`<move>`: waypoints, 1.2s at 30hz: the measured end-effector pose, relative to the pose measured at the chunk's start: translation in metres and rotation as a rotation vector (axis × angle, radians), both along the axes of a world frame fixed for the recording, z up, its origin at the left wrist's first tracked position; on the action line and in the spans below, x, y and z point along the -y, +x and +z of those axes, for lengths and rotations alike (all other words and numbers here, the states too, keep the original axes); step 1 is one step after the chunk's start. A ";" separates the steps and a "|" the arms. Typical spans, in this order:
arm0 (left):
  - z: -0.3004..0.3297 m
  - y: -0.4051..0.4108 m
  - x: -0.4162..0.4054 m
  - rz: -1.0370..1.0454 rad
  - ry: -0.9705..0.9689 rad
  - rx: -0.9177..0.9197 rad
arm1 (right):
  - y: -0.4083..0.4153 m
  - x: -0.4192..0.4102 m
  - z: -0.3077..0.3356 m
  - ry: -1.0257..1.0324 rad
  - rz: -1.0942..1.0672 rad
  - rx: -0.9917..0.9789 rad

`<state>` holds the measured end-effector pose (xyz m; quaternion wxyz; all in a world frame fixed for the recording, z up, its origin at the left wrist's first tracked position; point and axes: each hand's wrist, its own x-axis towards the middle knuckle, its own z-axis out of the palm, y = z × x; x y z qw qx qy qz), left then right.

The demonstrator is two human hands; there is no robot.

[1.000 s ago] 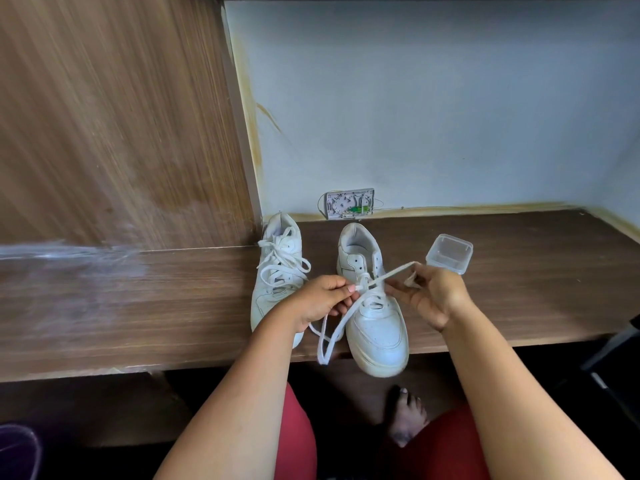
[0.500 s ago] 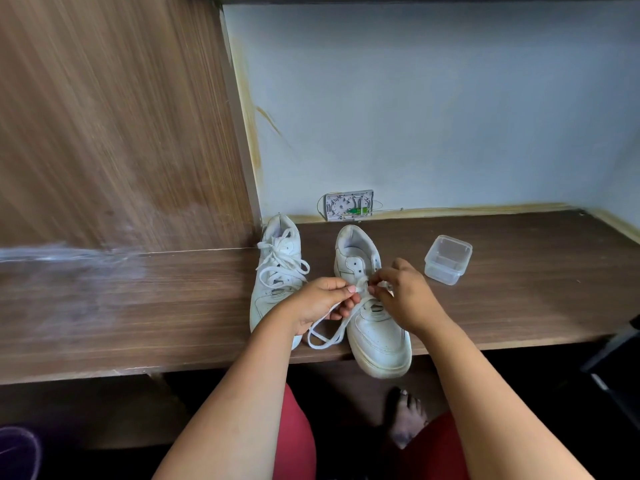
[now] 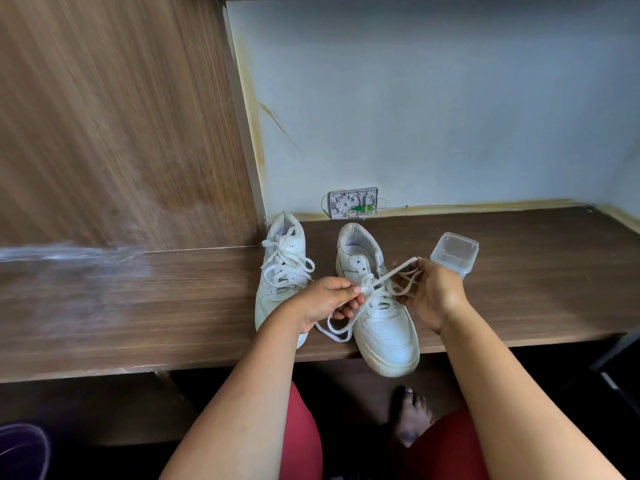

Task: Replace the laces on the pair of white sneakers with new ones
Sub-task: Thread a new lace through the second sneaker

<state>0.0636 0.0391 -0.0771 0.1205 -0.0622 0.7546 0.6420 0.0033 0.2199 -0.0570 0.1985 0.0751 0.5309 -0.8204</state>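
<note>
Two white sneakers stand on the wooden desk [image 3: 519, 289]. The left sneaker [image 3: 282, 271] is fully laced and tied. The right sneaker [image 3: 384, 320] pokes its toe past the desk's front edge. A white lace [image 3: 391, 273] runs through its lower eyelets. My left hand [image 3: 327, 299] pinches the lace at the sneaker's left eyelets, and a loose loop hangs below it. My right hand [image 3: 433, 292] grips the other lace end and holds it out to the right above the tongue.
A small clear plastic box [image 3: 454, 252] sits open just behind my right hand. A white wall fitting [image 3: 353, 203] is mounted at the desk's back edge. A wooden panel rises on the left. My knees and a bare foot [image 3: 414, 420] are under the desk.
My right hand went in to the eyelets beside my left hand, then drew the lace out to the right again. The left hand kept its pinch in place.
</note>
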 end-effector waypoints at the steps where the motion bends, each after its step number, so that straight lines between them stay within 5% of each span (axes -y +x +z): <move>1: 0.000 0.000 0.000 0.001 0.003 0.001 | 0.001 0.002 0.000 0.088 0.004 -0.082; 6: -0.001 -0.001 -0.001 0.001 0.035 -0.007 | 0.001 0.003 -0.012 0.995 0.285 -0.776; 15: 0.005 0.002 0.004 0.000 0.385 -0.028 | -0.003 0.000 -0.012 1.095 0.376 -0.826; 23: 0.005 0.003 0.009 0.031 0.523 0.060 | -0.010 -0.005 -0.013 0.130 0.256 -0.102; 29: 0.002 -0.002 0.007 0.212 0.562 0.141 | -0.009 0.002 -0.002 -0.198 0.039 0.317; 31: 0.003 -0.003 0.006 0.292 0.545 0.135 | -0.007 0.006 -0.004 -0.030 -0.007 0.195; 36: 0.000 -0.005 0.005 0.408 0.387 0.038 | -0.003 0.007 -0.015 0.821 0.165 -0.583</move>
